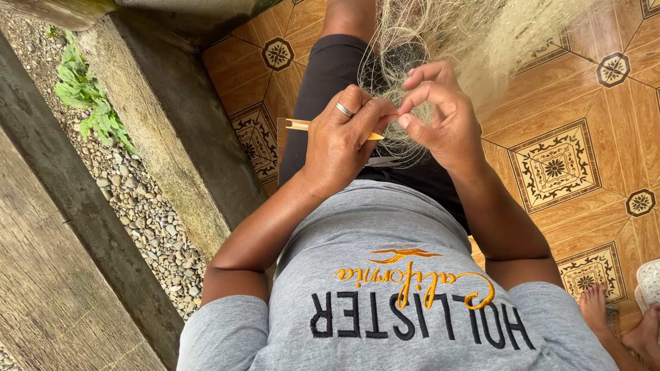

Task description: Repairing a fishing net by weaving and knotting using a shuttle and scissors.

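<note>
Crosswise over the lap lies a slim, flat wooden netting needle point(307, 125), pale tan, its long axis running left to right; one end sticks out to the left of the left hand point(342, 137), the other shows as a short yellowish tip just right of it. That hand is curled shut around the needle's middle, knuckles up, thumb and forefinger pinched toward the centre, a silver ring point(344, 110) on one finger. The right hand point(443, 120) faces it, fingers bent into a loose claw, thumb and forefinger tips nipping fine strands of the net; the two hands' fingertips nearly meet.

A pale, hair-thin monofilament fishing net point(440, 34) spills from the far side down over the knees, bunched and wispy, and gathers between the hands. Both forearms angle inward from the elbows. Underneath are black shorts point(330, 75) and, nearer, a grey cotton shirt point(371, 227). Glossy orange floor tiles point(584, 117) with dark ornamental diamonds lie to the right; on the left run a rough concrete kerb point(172, 117) and a strip of grey gravel point(137, 199).
</note>
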